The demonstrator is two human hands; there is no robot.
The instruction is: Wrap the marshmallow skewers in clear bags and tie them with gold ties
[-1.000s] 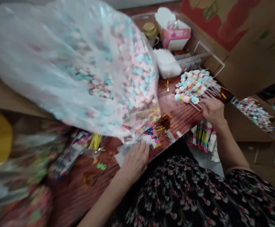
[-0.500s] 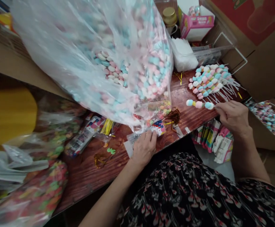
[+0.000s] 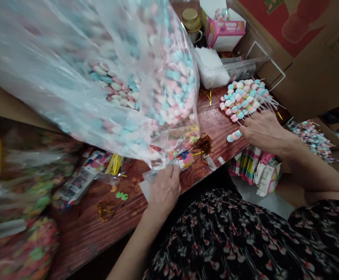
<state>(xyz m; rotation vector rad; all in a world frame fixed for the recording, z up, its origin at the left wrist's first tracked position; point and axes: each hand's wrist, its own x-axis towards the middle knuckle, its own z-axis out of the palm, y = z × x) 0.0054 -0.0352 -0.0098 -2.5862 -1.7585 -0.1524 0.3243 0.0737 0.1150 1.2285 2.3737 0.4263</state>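
Note:
My left hand rests palm down on a small clear packet at the near edge of the wooden table, fingers curled onto it. Just behind it slumps a big clear bag of pink, blue and white marshmallows. My right hand is closed around the stick of one marshmallow skewer, whose sweets poke out to its left. A pile of marshmallow skewers lies just beyond that hand.
A gold-lidded jar, a pink box and a white stack stand at the back. Cardboard boxes rise at right, one holding wrapped skewers. Coloured sweet bags crowd the left. Gold twist ties lie near the bag.
My right hand pulled one skewer out of the pile and drew it toward the table's near edge. The left hand stayed on the packet. The camera swung about.

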